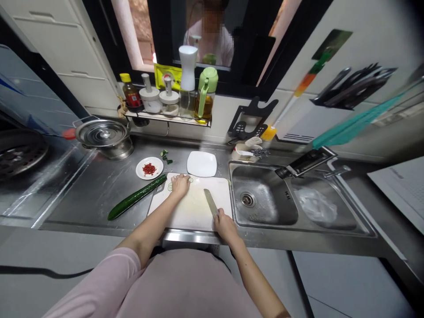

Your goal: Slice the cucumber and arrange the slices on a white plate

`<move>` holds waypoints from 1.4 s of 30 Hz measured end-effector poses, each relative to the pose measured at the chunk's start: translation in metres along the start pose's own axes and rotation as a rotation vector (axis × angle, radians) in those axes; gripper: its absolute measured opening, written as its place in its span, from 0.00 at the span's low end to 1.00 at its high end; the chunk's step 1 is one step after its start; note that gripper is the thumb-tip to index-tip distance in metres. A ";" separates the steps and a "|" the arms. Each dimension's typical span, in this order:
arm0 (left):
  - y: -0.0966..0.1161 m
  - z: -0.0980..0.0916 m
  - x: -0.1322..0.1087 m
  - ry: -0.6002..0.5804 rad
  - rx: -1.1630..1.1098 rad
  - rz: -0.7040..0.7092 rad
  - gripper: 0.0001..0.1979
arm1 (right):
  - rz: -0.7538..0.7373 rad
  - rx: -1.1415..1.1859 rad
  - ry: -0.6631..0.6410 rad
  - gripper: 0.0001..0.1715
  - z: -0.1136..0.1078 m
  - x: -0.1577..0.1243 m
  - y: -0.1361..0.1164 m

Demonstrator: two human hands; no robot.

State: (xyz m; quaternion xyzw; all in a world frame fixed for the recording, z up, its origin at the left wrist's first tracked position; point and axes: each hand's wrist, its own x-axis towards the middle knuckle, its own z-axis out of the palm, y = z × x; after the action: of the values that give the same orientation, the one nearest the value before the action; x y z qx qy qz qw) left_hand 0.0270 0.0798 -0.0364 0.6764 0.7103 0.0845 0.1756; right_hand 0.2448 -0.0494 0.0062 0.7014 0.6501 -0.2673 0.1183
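Observation:
On the white cutting board [195,212], my left hand [180,184] is closed, its fingers bent down over thin cucumber slices [170,187]. Some slices peek out at both sides of the fingers; the rest are hidden beneath them. My right hand [225,224] grips a kitchen knife [211,202] by its handle, low on the board's right side. The blade points up and left, apart from the slices. A long green cucumber [137,197] lies slanted to the left, its upper end at the board's corner.
Behind the board are a small plate with chopped red pieces [149,169], green cucumber scraps [166,157] and a square white plate [202,164]. The sink [265,194] lies right, a lidded pot [107,139] left. Bottles and jars [170,104] fill a wall rack.

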 end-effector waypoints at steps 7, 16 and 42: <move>0.001 0.007 0.001 0.052 0.002 0.049 0.16 | -0.006 -0.013 -0.022 0.19 0.000 0.002 0.005; -0.001 0.008 -0.004 0.068 -0.036 0.053 0.16 | -0.015 -0.026 -0.030 0.17 -0.002 0.003 0.001; -0.013 0.003 -0.070 -0.108 -0.287 -0.243 0.21 | -0.064 -0.077 -0.032 0.16 -0.005 0.003 -0.003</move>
State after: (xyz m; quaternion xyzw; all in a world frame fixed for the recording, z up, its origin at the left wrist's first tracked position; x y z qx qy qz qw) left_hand 0.0175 0.0094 -0.0342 0.5574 0.7568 0.1268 0.3170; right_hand 0.2435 -0.0436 0.0089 0.6708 0.6801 -0.2570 0.1467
